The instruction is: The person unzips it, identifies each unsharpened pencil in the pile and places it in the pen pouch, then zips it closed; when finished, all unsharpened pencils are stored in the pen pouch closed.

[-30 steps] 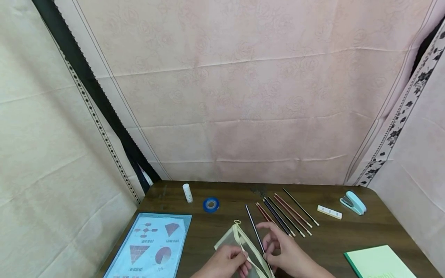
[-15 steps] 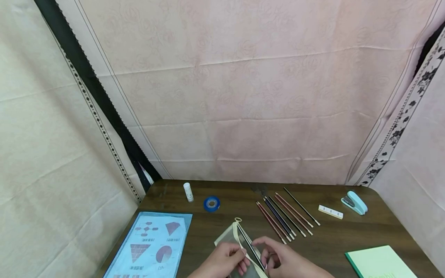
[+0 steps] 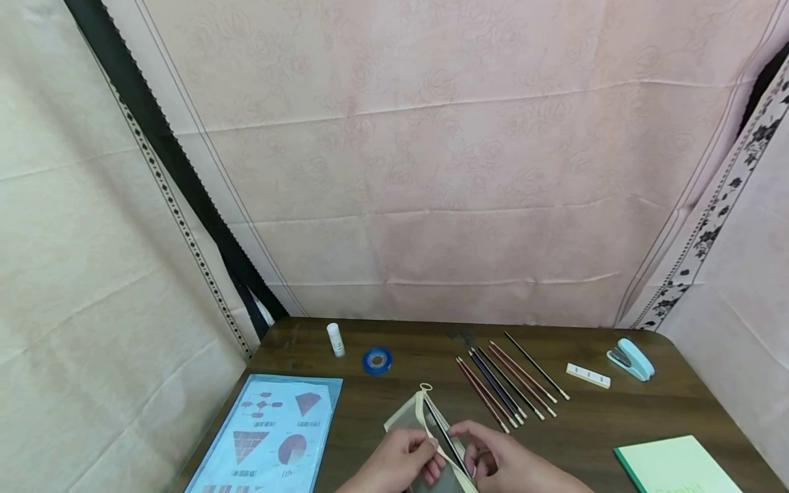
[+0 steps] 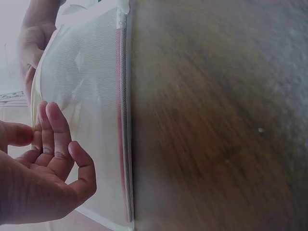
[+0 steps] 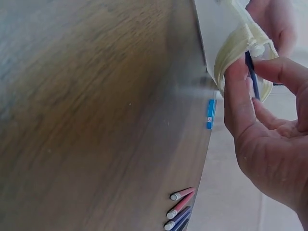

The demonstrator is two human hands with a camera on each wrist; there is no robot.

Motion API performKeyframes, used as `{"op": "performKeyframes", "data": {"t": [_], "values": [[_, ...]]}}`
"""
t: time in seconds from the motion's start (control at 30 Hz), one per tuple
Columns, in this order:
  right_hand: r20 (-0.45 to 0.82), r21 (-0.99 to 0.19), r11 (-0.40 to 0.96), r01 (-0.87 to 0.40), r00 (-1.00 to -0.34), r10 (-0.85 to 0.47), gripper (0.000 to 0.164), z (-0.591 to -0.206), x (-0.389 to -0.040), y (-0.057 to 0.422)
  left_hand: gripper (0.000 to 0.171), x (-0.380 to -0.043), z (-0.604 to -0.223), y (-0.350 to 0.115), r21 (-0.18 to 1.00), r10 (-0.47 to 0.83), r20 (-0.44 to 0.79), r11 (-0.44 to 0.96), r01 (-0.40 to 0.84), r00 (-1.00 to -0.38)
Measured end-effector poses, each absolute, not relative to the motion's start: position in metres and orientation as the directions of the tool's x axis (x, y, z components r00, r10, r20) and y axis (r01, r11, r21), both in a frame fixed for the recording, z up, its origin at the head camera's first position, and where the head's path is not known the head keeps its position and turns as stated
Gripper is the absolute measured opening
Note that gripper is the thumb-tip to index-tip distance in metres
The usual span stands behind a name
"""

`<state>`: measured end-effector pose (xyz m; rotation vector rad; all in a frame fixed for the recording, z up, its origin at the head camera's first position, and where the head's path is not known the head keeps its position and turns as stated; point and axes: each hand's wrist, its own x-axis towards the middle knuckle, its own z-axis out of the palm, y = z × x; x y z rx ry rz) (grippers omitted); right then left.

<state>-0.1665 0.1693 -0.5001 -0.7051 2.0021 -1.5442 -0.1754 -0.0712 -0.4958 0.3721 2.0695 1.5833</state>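
A pale mesh zip pouch (image 3: 402, 413) with cream edging stands at the table's front, its mouth spread. My left hand (image 3: 403, 457) pinches the near edge of that mouth between thumb and fingers. At the opposite edge, my right hand (image 3: 496, 457) holds a dark pencil (image 5: 252, 72) by its end, thumb and fingers around it. The pencil lies slantwise within the pouch's mouth. Through the mesh in the left wrist view, a red pencil (image 4: 119, 101) and a dark one show along the bottom. The pouch's lower part is cut off in the head view.
Several pencils (image 3: 490, 383) lie side by side beyond my right hand. Farther back are a glue stick (image 3: 335, 340), blue tape roll (image 3: 377, 360), white eraser-like block (image 3: 588, 376) and light-blue stapler (image 3: 631, 359). A blue folder (image 3: 335, 394) lies left, a green notepad (image 3: 678, 465) right.
The dark pencil has gone from standing beside the pouch to lying inside its mouth. My right hand has shifted slightly left and down with it; my left hand keeps its pinch.
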Motion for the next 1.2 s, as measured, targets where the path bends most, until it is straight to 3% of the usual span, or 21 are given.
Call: {"op": "performKeyframes", "data": {"t": [0.13, 0.53, 0.8, 1.2], "values": [[-0.122, -0.971, 0.235, -0.047, -0.749, -0.652, 0.061, -0.501, -0.167, 0.169, 0.031, -0.174, -0.495, -0.071, 0.951, 0.492, -0.233, 0.294, -0.091, -0.839], [-0.054, -0.973, 0.202, -0.108, -0.749, -0.660, 0.052, -0.503, -0.170, 0.169, 0.032, -0.172, -0.494, -0.073, 0.953, 0.499, -0.216, 0.293, -0.071, -0.839], [-0.010, -0.939, 0.298, -0.171, -0.854, -0.521, 0.040, -0.493, -0.177, 0.180, 0.033, -0.172, -0.493, -0.074, 0.947, 0.494, -0.225, 0.313, -0.069, -0.840], [0.200, -0.842, 0.412, -0.348, -0.911, -0.362, 0.040, -0.495, -0.227, 0.232, 0.034, -0.174, -0.496, -0.074, 0.965, 0.513, -0.179, 0.258, -0.048, -0.840]]}}
